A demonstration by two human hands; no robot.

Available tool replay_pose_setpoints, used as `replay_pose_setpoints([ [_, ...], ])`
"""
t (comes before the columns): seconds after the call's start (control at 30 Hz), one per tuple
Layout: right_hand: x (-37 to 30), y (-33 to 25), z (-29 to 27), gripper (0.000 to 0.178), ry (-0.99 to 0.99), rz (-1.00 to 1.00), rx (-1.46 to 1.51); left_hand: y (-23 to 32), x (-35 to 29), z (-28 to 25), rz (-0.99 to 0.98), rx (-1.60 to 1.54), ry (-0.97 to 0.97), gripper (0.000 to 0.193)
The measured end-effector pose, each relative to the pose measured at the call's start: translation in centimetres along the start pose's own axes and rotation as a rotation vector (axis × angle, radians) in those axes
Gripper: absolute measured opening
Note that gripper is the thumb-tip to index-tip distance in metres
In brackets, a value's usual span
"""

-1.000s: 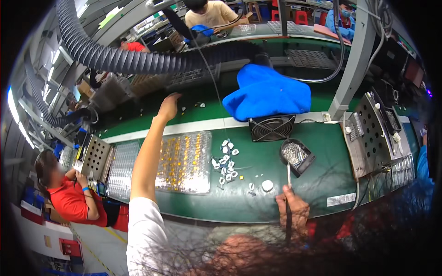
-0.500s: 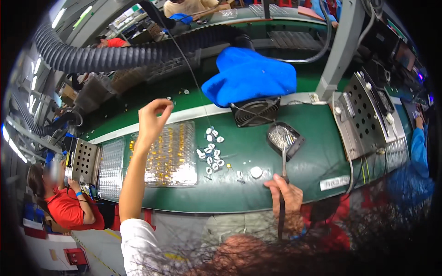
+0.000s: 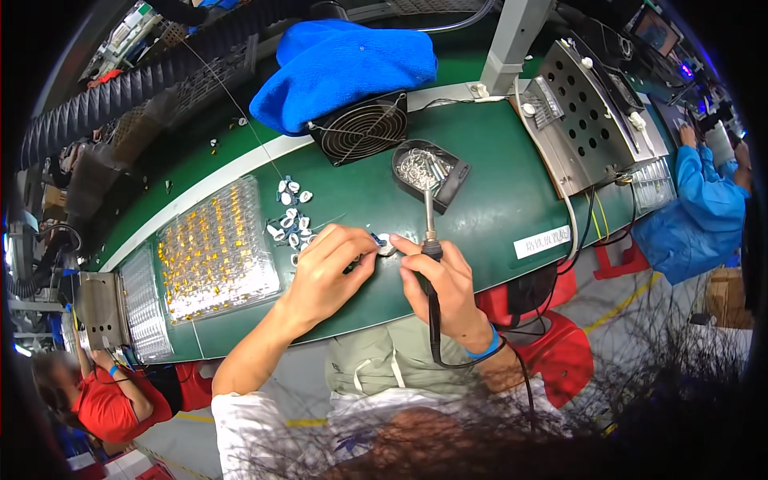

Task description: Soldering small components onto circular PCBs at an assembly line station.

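My left hand (image 3: 330,270) is pinched over the bench, a small dark-blue part (image 3: 375,238) at its fingertips. Right beside that part sits a white round piece (image 3: 386,245), mostly covered by fingers. My right hand (image 3: 445,290) grips a soldering iron (image 3: 432,250), its index finger and thumb reaching toward the white piece. The iron's metal shaft points away from me, its tip over a dark dish (image 3: 454,186) filled with silvery bits. Several small white-and-blue parts (image 3: 290,222) lie in a loose group beyond my left hand.
At left is a clear tray (image 3: 260,268) with rows of yellow parts. A fan (image 3: 364,130) draped in blue cloth (image 3: 352,68) stands behind the dish. A perforated metal box (image 3: 576,120) is at right. Co-workers in red (image 3: 116,404) and blue (image 3: 704,204) sit at either side.
My left hand has come down from above the clear tray to meet my right hand at the white piece. The right hand still holds the soldering iron. The view has shifted right.
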State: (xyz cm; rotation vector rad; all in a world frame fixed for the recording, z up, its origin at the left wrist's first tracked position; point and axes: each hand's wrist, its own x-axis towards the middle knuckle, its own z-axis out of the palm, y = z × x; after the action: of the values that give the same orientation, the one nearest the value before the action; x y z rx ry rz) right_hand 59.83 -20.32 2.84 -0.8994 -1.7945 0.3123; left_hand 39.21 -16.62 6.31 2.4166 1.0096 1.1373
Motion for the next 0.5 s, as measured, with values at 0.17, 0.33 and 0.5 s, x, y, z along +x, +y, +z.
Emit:
replay_pose_setpoints([
  [0.17,0.4,-0.3,1.0,0.039,-0.101,-0.116,-0.069,-0.3,-1.5,-0.8,0.045,0.055,-0.029,0.031],
  [0.33,-0.3,-0.6,0.4,0.024,-0.158,-0.088,-0.299,0.2,-1.9,-2.2,0.205,0.125,-0.220,0.025],
  [0.5,-0.3,-0.7,0.5,0.024,-0.143,-0.060,-0.231,-1.0,-5.9,-11.6,-0.209,0.355,0.066,0.023],
])
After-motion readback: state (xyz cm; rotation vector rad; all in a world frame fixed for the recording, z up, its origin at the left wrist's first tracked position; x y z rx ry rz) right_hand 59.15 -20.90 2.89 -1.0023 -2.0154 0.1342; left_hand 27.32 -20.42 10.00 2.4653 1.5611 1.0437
